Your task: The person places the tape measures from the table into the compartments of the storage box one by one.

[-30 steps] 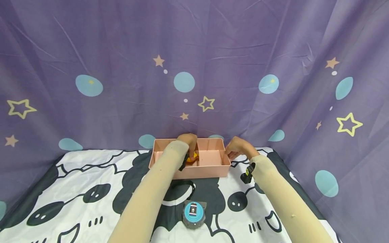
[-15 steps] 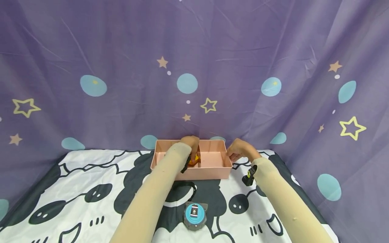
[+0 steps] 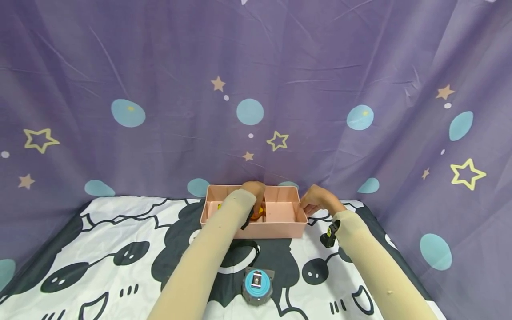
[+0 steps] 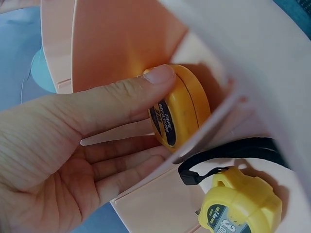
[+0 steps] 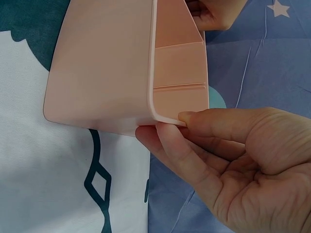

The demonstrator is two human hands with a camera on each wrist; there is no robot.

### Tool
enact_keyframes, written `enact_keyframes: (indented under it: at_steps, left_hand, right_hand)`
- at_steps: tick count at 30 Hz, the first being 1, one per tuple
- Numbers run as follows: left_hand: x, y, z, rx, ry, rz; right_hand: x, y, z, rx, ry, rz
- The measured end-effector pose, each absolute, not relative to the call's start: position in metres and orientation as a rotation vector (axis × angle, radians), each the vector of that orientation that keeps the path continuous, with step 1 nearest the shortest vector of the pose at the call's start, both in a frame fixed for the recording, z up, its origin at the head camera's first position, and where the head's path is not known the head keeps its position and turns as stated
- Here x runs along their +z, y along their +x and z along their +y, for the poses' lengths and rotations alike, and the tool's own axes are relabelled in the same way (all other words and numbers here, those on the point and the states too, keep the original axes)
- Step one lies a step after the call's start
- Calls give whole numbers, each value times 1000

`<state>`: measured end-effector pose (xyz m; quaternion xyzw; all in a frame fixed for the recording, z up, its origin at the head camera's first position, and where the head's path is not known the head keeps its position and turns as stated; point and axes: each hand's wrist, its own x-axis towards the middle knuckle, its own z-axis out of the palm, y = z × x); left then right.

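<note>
A pink divided box [image 3: 276, 230] stands against the curtain at the back of the table. My left hand [image 3: 255, 192] reaches down into it and holds an orange tape measure [image 4: 192, 99], thumb on its near side and fingertips by its lower edge. Beyond a thin partition lies a yellow tape measure [image 4: 243, 204] with a black wrist strap [image 4: 233, 148]; my left sleeve mostly hides it in the head view. At the box's right end, my right hand [image 5: 233, 150] pinches the rim, thumb inside and fingers outside.
A blue and grey tape measure [image 3: 257, 286] lies on the cartoon-print cloth [image 3: 120, 231] in front of the box. The box's right compartment [image 3: 282, 211] has its bare floor showing. A purple curtain [image 3: 160, 146] hangs right behind the box.
The whole head view has shifted slightly, so everything sits a little further right and lower. Both hands keep their places at the box, and a bit of yellow now shows beside the left sleeve.
</note>
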<state>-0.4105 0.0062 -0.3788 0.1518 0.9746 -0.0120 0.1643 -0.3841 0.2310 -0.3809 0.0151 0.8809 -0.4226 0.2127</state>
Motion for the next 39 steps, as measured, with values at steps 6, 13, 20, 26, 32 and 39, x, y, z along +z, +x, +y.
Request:
enact_keyframes:
  at_steps: [6, 13, 20, 26, 32, 39]
  left_hand:
    - [-379, -407, 7, -53, 443, 2771]
    - [-378, -405, 7, -91, 451, 2786]
    - [-367, -403, 6, -56, 495, 2780]
    - [-362, -405, 4, -20, 509, 2787]
    - [-358, -407, 1, 14, 548, 2735]
    - [-355, -401, -10, 236, 648, 2621]
  right_hand:
    - [-381, -383, 232, -1172, 49, 2449]
    - [-382, -382, 232, -1157, 48, 2464]
    - [-380, -382, 232, -1164, 30, 2450]
    - [-380, -383, 231, -1157, 24, 2448]
    - [-381, -383, 231, -1171, 30, 2444]
    - [-376, -381, 232, -1160, 31, 2437]
